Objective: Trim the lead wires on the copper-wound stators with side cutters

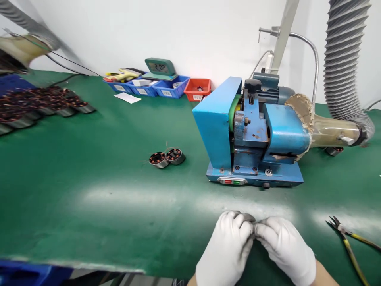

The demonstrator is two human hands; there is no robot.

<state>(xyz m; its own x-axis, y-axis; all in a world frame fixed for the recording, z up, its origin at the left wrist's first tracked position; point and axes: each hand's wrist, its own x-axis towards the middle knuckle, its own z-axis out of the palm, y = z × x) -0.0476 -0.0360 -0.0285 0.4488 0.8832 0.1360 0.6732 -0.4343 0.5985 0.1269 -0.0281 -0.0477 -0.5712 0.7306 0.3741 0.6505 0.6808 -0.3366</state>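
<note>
My left hand [226,250] and my right hand [285,250], both in white gloves, meet at the near edge of the green table [89,190]. Their fingers are curled together around a small grey metal part [245,216], of which only the top rim shows. Two round stators with copper windings [166,157] lie side by side on the mat, further out and to the left. A blue bench machine [250,139] stands straight beyond my hands.
Yellow-handled cutters [348,238] lie at the right. Several wound stators [38,105] are lined up at the far left. Blue bins [149,87], a red bin [198,89] and a green clock [160,68] sit at the wall. A ribbed hose [345,63] hangs right.
</note>
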